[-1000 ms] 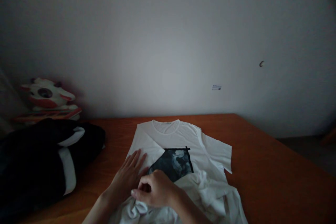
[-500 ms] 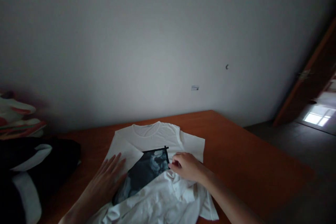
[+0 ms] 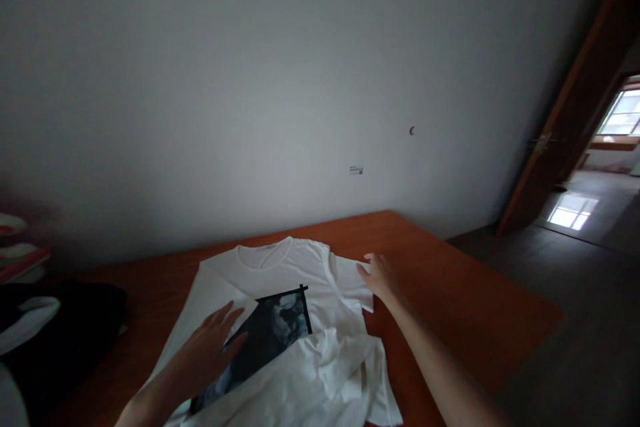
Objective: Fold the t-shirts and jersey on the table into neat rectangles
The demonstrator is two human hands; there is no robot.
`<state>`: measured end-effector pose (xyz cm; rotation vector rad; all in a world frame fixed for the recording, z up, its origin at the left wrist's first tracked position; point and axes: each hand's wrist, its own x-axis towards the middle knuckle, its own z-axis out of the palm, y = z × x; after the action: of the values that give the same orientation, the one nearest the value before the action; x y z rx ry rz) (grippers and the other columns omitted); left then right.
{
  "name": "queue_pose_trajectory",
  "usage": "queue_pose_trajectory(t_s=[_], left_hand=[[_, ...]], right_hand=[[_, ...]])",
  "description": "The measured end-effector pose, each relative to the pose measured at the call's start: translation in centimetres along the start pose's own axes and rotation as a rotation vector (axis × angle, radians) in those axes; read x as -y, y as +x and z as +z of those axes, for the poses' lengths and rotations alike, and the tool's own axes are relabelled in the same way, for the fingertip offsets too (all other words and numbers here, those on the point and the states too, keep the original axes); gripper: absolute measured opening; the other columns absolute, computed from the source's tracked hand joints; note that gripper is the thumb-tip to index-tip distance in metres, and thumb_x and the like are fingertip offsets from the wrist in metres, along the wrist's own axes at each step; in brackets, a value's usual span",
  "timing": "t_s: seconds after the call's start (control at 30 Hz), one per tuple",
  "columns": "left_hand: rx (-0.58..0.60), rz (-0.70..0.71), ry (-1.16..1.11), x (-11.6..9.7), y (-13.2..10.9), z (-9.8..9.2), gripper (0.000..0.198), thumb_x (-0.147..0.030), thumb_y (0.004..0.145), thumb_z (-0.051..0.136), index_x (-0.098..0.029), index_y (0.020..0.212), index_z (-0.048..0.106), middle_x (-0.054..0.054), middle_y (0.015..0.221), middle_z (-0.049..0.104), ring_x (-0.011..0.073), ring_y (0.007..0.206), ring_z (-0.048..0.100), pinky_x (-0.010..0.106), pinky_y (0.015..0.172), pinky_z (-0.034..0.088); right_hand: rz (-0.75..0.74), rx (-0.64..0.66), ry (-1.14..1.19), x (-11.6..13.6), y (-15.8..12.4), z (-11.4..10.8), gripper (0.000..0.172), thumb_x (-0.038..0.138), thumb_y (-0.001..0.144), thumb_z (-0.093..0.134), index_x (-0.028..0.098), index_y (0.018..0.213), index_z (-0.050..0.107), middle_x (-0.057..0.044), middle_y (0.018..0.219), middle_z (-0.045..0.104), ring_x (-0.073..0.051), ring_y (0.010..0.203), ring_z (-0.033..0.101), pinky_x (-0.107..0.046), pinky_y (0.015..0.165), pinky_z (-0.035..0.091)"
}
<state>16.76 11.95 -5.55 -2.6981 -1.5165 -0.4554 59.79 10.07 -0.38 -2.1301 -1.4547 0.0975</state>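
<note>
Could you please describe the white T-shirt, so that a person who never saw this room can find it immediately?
Look at the orange-brown wooden table against the pale wall. The white T-shirt lies spread near its middle, under the left hand, with the right hand at its sleeve. Unlike the dark clothes piled at the left, it is white with a black square print on the chest.

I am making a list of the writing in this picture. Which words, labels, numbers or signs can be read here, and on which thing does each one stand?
No text can be read.
Small sticker on the wall: it has marks, but they are too small and blurred to read.
White T-shirt on the table: its dark print is a picture; no letters can be made out.
</note>
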Motion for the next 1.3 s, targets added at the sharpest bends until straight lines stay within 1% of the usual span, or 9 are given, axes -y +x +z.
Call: queue_pose_trajectory(t_s=[0.17,0.27,0.4,0.53,0.77,0.87,0.97,1.13,1.3], left_hand=[[0.010,0.113,-0.167,-10.3,4.3,-1.1,0.039,-0.035,0.094,0.049,-0.024,0.129,0.063,0.012,0.140,0.063,0.0261,0.130,0.059,0.045,0.109,0.049],[0.060,0.243,-0.310,-15.1,5.5,-1.0,0.036,-0.032,0.094,0.050,-0.024,0.126,0.064,0.011,0.142,0.060,0.0254,0.132,0.056,0.044,0.111,0.047],[0.149,0.284,-0.508,-18.2,5.4,-1.1,0.030,-0.032,0.096,0.046,-0.024,0.112,0.070,0.010,0.117,0.073,0.0221,0.111,0.067,0.038,0.101,0.051],[0.256,0.257,-0.690,-19.1,4.4,-2.2,0.033,-0.042,0.094,0.052,-0.022,0.110,0.072,0.009,0.108,0.076,0.0223,0.102,0.069,0.033,0.093,0.049],[0.518,0.077,-1.194,-19.6,3.8,-2.7,0.054,-0.063,0.089,0.055,-0.013,0.090,0.078,0.008,0.085,0.076,0.0171,0.078,0.066,0.025,0.071,0.046],[0.416,-0.110,-1.450,-19.3,4.2,-1.3,0.050,-0.063,0.079,0.070,-0.015,0.090,0.076,0.007,0.090,0.075,0.0158,0.079,0.065,0.026,0.075,0.048],[0.226,-0.474,-1.782,-18.8,5.0,-0.4,0.052,-0.051,0.074,0.080,-0.021,0.115,0.067,0.009,0.108,0.073,0.0174,0.087,0.068,0.029,0.080,0.053],[0.043,-0.838,-2.023,-17.7,6.1,-0.7,0.051,-0.030,0.089,0.065,-0.019,0.136,0.047,0.014,0.107,0.073,0.0208,0.088,0.074,0.037,0.089,0.057],[-0.070,-0.808,-1.999,-17.4,6.0,-0.5,0.074,-0.018,0.080,0.072,-0.031,0.145,0.039,0.002,0.091,0.073,0.0162,0.073,0.072,0.038,0.083,0.060]], right_hand=[[0.351,-0.073,-0.168,-2.0,1.5,1.7,0.066,0.062,0.083,0.066,0.012,0.126,0.063,-0.026,0.134,0.052,-0.040,0.126,0.049,-0.050,0.097,0.040],[0.358,-0.075,-0.097,-2.6,1.6,2.7,0.050,0.057,0.082,0.068,0.016,0.111,0.070,-0.023,0.130,0.055,-0.040,0.125,0.049,-0.051,0.096,0.038],[0.223,-0.089,0.105,-2.8,1.7,3.6,0.017,0.036,0.085,0.067,0.020,0.087,0.070,-0.015,0.109,0.067,-0.031,0.112,0.060,-0.040,0.091,0.041],[0.193,-0.129,0.279,-2.8,2.2,3.7,0.015,0.034,0.088,0.058,0.021,0.089,0.064,-0.007,0.084,0.069,-0.024,0.089,0.066,-0.032,0.079,0.043],[0.278,-0.235,0.768,-3.0,3.4,3.4,0.026,0.047,0.075,0.063,0.023,0.082,0.054,-0.004,0.076,0.066,-0.023,0.076,0.064,-0.032,0.067,0.048],[0.281,-0.169,0.992,-1.6,3.2,3.4,0.036,0.058,0.073,0.063,0.023,0.078,0.053,-0.002,0.070,0.064,-0.021,0.066,0.063,-0.031,0.059,0.049],[0.215,-0.056,1.137,0.9,2.0,3.0,0.043,0.061,0.068,0.072,0.022,0.083,0.060,-0.002,0.073,0.068,-0.019,0.067,0.065,-0.031,0.062,0.052],[-0.090,0.484,1.326,3.7,-0.3,1.6,0.053,0.065,0.081,0.067,0.023,0.113,0.065,-0.005,0.090,0.074,-0.016,0.071,0.066,-0.029,0.066,0.051],[-0.238,0.320,0.874,2.4,-0.4,3.0,0.039,0.058,0.085,0.065,0.019,0.088,0.067,-0.003,0.077,0.070,-0.015,0.064,0.060,-0.027,0.062,0.046]])
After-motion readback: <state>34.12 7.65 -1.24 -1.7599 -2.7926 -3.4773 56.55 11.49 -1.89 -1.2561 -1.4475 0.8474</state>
